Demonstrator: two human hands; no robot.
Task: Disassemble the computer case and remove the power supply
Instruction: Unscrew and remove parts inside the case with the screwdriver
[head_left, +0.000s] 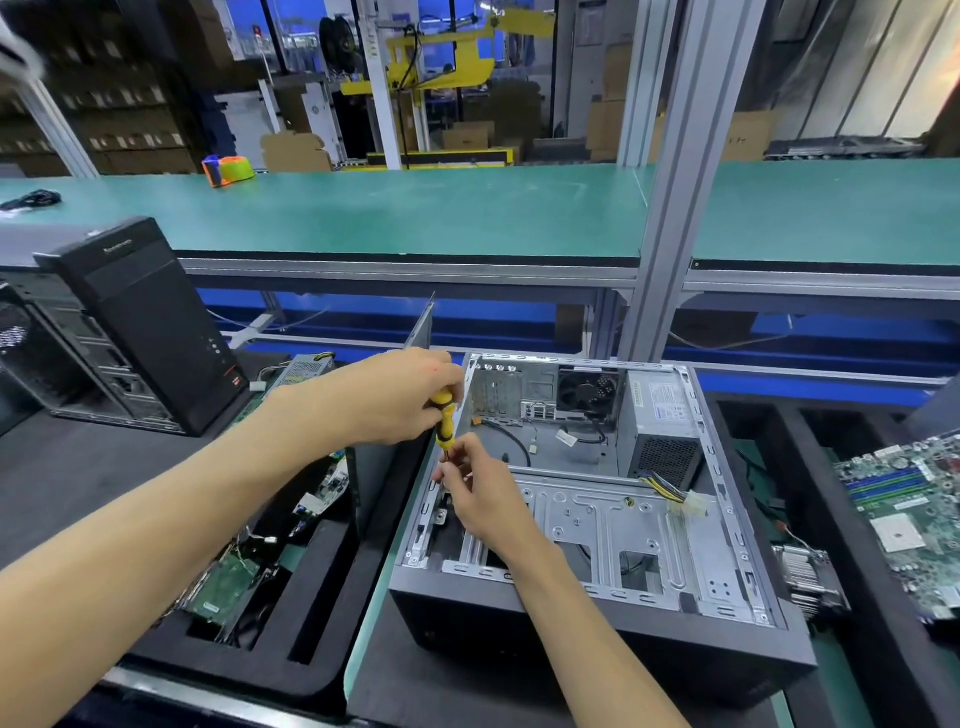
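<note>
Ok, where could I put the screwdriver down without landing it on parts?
Bare room: the green shelf right of the tape dispenser, and the dark surface before the upright black tower. Crowded: the foam tray left of the open case, and beside the motherboard.

Faint unreadable logo on black tower (140, 322)

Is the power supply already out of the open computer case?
No, the power supply sits in the far right corner of the open computer case, its cables trailing inside.
</note>
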